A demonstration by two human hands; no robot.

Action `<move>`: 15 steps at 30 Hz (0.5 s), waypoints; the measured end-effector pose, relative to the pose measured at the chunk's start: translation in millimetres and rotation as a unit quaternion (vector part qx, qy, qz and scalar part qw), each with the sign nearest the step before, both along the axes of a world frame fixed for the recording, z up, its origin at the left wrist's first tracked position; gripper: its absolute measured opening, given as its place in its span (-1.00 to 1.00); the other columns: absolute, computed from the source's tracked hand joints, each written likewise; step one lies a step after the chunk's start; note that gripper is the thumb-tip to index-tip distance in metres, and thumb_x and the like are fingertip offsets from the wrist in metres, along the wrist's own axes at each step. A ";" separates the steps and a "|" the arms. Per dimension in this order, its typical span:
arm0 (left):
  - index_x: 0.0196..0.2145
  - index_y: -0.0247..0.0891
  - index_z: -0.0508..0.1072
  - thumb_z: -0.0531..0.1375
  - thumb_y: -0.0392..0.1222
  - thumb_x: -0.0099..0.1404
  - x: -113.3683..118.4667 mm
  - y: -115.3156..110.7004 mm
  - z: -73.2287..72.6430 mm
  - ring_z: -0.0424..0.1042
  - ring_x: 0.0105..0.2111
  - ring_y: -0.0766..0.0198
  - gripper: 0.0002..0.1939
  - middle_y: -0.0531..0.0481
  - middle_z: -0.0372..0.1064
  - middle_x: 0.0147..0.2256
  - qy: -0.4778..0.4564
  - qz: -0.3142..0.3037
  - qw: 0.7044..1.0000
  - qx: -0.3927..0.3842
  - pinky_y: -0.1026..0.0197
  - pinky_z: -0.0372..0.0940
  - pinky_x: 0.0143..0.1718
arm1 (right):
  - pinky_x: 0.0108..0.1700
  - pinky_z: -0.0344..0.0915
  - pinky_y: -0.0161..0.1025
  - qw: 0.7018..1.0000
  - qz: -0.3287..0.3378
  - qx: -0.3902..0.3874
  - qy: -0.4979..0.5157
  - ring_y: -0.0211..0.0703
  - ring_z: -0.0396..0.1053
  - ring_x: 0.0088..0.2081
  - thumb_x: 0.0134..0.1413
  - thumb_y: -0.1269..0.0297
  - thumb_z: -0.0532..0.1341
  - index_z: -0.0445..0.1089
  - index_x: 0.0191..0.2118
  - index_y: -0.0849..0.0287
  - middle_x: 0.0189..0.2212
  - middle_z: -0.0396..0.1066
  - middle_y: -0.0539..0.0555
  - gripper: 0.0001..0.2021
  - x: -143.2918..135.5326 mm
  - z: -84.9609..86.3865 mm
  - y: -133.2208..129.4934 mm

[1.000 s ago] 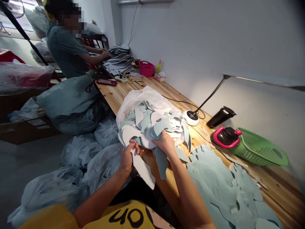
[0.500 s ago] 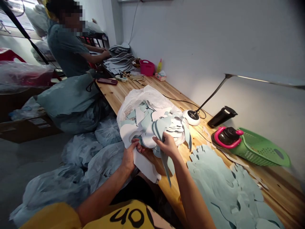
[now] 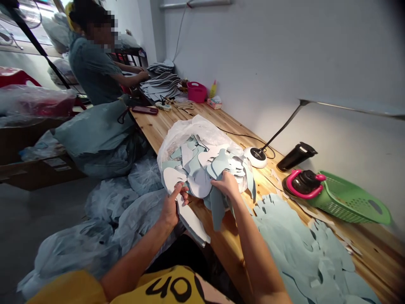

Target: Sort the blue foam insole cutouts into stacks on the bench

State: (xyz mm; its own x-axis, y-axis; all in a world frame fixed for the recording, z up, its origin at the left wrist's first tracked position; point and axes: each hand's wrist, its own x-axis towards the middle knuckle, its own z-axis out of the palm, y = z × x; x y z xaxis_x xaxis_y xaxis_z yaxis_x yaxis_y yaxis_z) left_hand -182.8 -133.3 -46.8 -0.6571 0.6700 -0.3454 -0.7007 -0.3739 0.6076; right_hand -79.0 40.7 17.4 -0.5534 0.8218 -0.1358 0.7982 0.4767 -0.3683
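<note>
My left hand is closed on a curved white cut piece, which hangs down past the table's front edge. Between the thumb and fingers of my right hand is a pale blue-green cut piece, its long end pointing down. Both hands are at the near side of a clear plastic bag, whose mouth is spread open. Many flat white and blue-green pieces lie jumbled in it. What my right fingertips press against is partly hidden.
Blue-green pieces are spread on the wooden table at right. Behind them stand a lamp base, a black tumbler, a jug and a green basket. Stuffed bags crowd the floor at left. A co-worker stands far left.
The piece in my right hand has turned, showing its broad face instead of a narrow edge. The white piece in my left hand has tilted slightly. Both hands stay near the bag.
</note>
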 end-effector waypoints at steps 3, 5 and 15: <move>-0.08 -0.32 0.46 0.48 -0.06 0.09 0.7 2.4 -3.1 0.48 -0.41 0.31 -0.50 -0.12 0.53 -0.24 -0.023 -0.010 1.000 -0.005 0.34 0.37 -0.53 | -0.45 0.07 -0.30 0.996 0.028 -0.058 0.066 -0.15 0.33 -0.41 -0.13 0.13 0.33 0.31 -0.42 0.15 -0.47 0.38 0.02 -0.75 10.0 12.7 -14.1; -0.07 -0.30 0.47 0.48 -0.07 0.09 2.3 5.0 -4.9 0.54 -0.33 0.22 -0.49 -0.15 0.55 -0.18 -0.040 -0.023 0.999 0.004 0.26 0.47 -0.41 | -0.46 0.05 -0.31 0.985 0.066 -0.119 0.102 -0.21 0.27 -0.45 -0.16 0.14 0.34 0.28 -0.47 0.14 -0.54 0.29 -0.04 -0.75 15.6 19.7 -25.9; -0.12 -0.31 0.48 0.46 -0.31 -0.06 12.4 23.9 14.4 0.53 -0.46 0.21 -0.49 -0.01 0.53 -0.42 -0.009 -0.031 0.999 0.019 0.22 0.46 -0.37 | -0.46 0.08 -0.35 0.933 0.136 -0.216 0.254 -0.28 0.18 -0.46 -0.04 0.21 0.23 0.28 -0.44 0.15 -0.54 0.21 -0.09 -0.85 39.3 20.0 -25.3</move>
